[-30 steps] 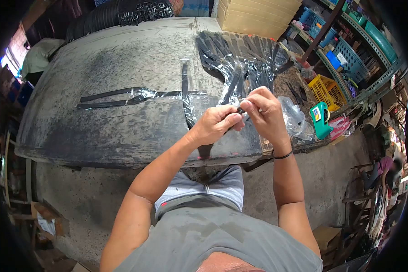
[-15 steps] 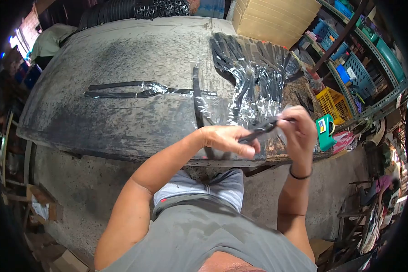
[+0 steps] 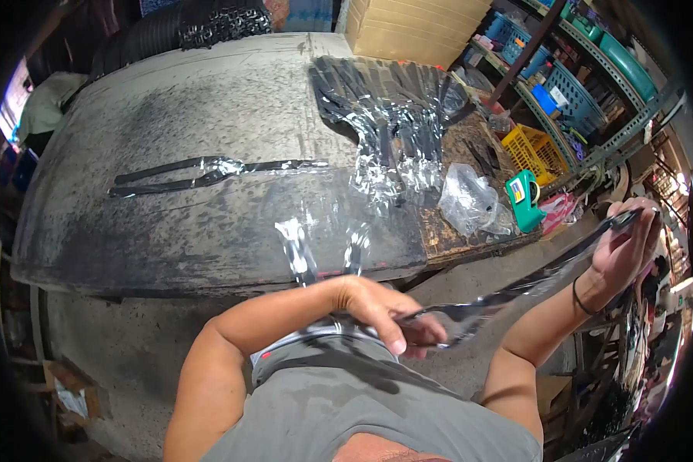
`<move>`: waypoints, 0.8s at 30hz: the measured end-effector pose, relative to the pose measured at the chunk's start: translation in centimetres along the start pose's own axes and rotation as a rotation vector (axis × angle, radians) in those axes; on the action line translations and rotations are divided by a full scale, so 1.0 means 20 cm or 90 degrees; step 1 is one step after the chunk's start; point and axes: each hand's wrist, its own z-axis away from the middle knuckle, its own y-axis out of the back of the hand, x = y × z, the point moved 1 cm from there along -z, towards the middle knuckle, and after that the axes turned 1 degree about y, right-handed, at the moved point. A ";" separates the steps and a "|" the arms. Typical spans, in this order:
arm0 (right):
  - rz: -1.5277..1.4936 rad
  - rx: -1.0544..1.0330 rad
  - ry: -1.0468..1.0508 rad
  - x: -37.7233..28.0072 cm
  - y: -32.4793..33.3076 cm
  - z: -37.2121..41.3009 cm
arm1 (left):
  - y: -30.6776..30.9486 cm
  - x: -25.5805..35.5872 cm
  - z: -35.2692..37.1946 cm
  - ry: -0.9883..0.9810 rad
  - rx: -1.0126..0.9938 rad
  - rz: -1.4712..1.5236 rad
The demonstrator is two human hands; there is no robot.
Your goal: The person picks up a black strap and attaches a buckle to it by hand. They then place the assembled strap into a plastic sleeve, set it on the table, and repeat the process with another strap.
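Observation:
A black strip in clear plastic (image 3: 516, 291) stretches between my two hands, off the table's front edge. My left hand (image 3: 389, 312) is closed on its lower end, close to my body. Out to the right and higher up, my right hand (image 3: 630, 239) grips the other end. Two shiny wrapped ends (image 3: 300, 254) lie at the table's front edge and hang toward my lap. A long wrapped black strap (image 3: 223, 171) rests on the table, forked at its left. Many wrapped black straps (image 3: 393, 123) are heaped at the table's right part.
Beyond the table (image 3: 169, 115) stand a cardboard box (image 3: 412, 31) and black coiled material (image 3: 146, 46). A clear plastic bag (image 3: 470, 199), a green tape dispenser (image 3: 525, 202) and a yellow basket (image 3: 533, 150) are at the right. Shelves (image 3: 562, 127) hold blue baskets.
My right hand has moved far right and outward, and the strip is now stretched long. My left hand has come down toward my body. The strap near the table's middle has been pulled toward me.

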 end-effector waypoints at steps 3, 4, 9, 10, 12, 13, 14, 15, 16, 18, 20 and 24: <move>0.085 0.154 -0.013 0.01 0.18 -0.13 | -0.05 -0.08 0.01 0.060 -0.040 -0.049; 0.101 0.117 -0.022 0.01 0.26 -0.19 | -0.08 -0.10 0.06 0.068 0.009 -0.070; 0.125 0.076 -0.097 0.21 0.62 -0.45 | -0.14 -0.20 0.30 0.132 0.120 -0.068; 0.134 0.076 -0.123 0.24 0.59 -0.44 | -0.13 -0.24 0.36 0.134 0.157 -0.060; 0.188 0.108 -0.124 0.29 0.47 -0.42 | -0.15 -0.29 0.47 0.165 0.227 -0.060; 0.206 0.108 -0.128 0.33 0.46 -0.41 | -0.16 -0.31 0.51 0.159 0.241 -0.057; 0.206 0.116 -0.149 0.37 0.44 -0.41 | -0.18 -0.34 0.55 0.150 0.240 -0.044; 0.195 0.107 -0.155 0.41 0.42 -0.40 | -0.20 -0.37 0.58 0.141 0.241 -0.034; 0.220 0.086 -0.181 0.44 0.39 -0.39 | -0.20 -0.43 0.60 0.144 0.261 -0.044; 0.213 0.053 -0.236 0.57 0.43 -0.41 | -0.23 -0.46 0.68 0.132 0.317 -0.043; 0.181 0.032 -0.277 0.67 0.37 -0.36 | -0.25 -0.47 0.77 0.137 0.411 -0.107; 0.191 -0.019 -0.362 0.82 0.12 -0.19 | -0.36 -0.32 1.04 0.223 0.579 -0.264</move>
